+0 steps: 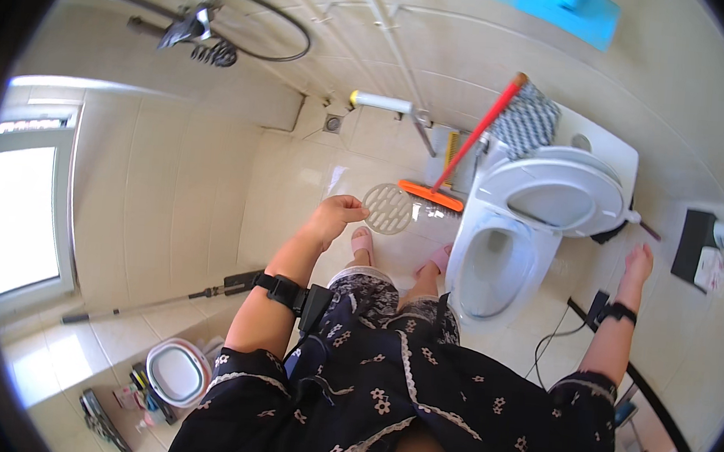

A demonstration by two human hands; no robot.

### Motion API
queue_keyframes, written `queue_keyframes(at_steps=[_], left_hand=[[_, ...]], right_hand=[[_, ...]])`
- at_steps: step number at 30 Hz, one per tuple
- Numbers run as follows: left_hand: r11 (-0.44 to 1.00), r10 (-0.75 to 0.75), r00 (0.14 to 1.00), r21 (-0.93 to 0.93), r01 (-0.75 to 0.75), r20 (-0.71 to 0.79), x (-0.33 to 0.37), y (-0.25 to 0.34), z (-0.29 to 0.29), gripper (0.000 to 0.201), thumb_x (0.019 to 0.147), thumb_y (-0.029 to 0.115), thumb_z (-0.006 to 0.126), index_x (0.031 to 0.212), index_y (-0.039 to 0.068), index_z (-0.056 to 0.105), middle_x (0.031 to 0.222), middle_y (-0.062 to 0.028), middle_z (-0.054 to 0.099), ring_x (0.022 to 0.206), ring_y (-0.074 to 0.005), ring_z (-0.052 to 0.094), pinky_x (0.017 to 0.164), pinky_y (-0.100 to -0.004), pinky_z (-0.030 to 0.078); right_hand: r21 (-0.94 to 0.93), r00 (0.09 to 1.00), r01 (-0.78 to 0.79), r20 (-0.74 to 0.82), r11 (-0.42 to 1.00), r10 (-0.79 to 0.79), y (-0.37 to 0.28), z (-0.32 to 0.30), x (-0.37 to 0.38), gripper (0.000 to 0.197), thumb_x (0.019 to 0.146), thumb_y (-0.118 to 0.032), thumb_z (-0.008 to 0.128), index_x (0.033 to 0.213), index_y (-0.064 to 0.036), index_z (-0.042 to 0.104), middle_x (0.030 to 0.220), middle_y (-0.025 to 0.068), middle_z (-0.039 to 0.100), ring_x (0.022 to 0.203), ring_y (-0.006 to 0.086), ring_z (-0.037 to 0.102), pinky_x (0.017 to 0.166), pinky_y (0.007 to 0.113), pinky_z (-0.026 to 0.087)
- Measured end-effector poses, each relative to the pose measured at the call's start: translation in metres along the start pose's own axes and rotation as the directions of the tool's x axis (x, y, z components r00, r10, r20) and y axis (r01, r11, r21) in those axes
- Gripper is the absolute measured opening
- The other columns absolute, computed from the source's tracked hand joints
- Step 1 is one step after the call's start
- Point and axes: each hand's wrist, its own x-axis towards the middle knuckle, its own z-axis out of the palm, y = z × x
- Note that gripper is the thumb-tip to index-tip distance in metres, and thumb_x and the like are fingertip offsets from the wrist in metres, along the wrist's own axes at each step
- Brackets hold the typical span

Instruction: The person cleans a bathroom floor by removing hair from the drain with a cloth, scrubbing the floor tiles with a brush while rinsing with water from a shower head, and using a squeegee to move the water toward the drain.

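Between the thumb and fingers of my left hand (341,216) is the edge of a round, pale grey slotted disc (388,208), like a drain cover. It hangs above the tiled floor, just beyond my feet. My right hand (638,261) is stretched out to the right, past the toilet (495,266). Its fingers look curled together, and nothing shows in them. The toilet's seat and lid are raised, and its bowl is uncovered.
An orange-headed broom (430,195) with a red handle leans against the toilet. A patterned cloth (527,124) lies on the cistern. By the far wall is a floor drain (333,123). A basin (178,373) stands at lower left, near a long pole (160,302).
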Motion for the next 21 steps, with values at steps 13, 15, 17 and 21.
queue_keyframes(at_steps=[13, 15, 17, 21], left_hand=[[0.838, -0.505, 0.768, -0.439, 0.325, -0.395, 0.076, -0.142, -0.167, 0.042, 0.071, 0.023, 0.069, 0.105, -0.002, 0.062, 0.121, -0.0218, 0.054, 0.113, -0.0336, 0.048, 0.092, -0.0453, 0.037], [0.819, -0.531, 0.751, -0.465, 0.336, -0.392, 0.106, -0.155, -0.184, 0.043, 0.071, 0.023, 0.069, 0.105, -0.002, 0.062, 0.119, -0.0215, 0.055, 0.111, -0.0332, 0.05, 0.09, -0.0445, 0.039], [0.799, -0.56, 0.733, -0.485, 0.355, -0.386, 0.146, -0.169, -0.202, 0.043, 0.071, 0.024, 0.07, 0.104, -0.002, 0.062, 0.117, -0.0212, 0.056, 0.109, -0.0327, 0.051, 0.088, -0.0436, 0.041], [0.823, -0.538, 0.786, -0.396, 0.409, -0.306, 0.242, -0.221, -0.228, 0.044, 0.071, 0.028, 0.071, 0.103, -0.001, 0.062, 0.103, -0.017, 0.06, 0.092, -0.0266, 0.055, 0.077, -0.0427, 0.044]], right_hand=[[-0.286, 0.971, 0.061, 0.241, 0.956, 0.01, 0.014, 0.117, -0.289, 0.022, 0.083, -0.008, 0.053, 0.104, -0.0077, 0.058, 0.09, -0.0011, 0.056, 0.076, 0.0083, 0.052, 0.06, 0.021, 0.041], [-0.326, 0.933, 0.077, 0.357, 0.942, 0.047, 0.013, 0.144, -0.331, 0.02, 0.083, -0.007, 0.053, 0.102, -0.0067, 0.059, 0.088, -0.0007, 0.056, 0.076, 0.0084, 0.052, 0.061, 0.022, 0.042], [-0.368, 0.883, 0.086, 0.459, 0.926, 0.1, 0.008, 0.185, -0.377, 0.018, 0.083, -0.006, 0.054, 0.1, -0.0057, 0.059, 0.087, -0.0004, 0.056, 0.076, 0.0084, 0.052, 0.062, 0.022, 0.042], [-0.548, 0.72, 0.252, 0.656, 0.798, 0.224, 0.024, 0.257, -0.452, 0.018, 0.08, -0.004, 0.054, 0.098, -0.0032, 0.058, 0.081, 0.0012, 0.057, 0.07, 0.0087, 0.052, 0.063, 0.021, 0.043]])
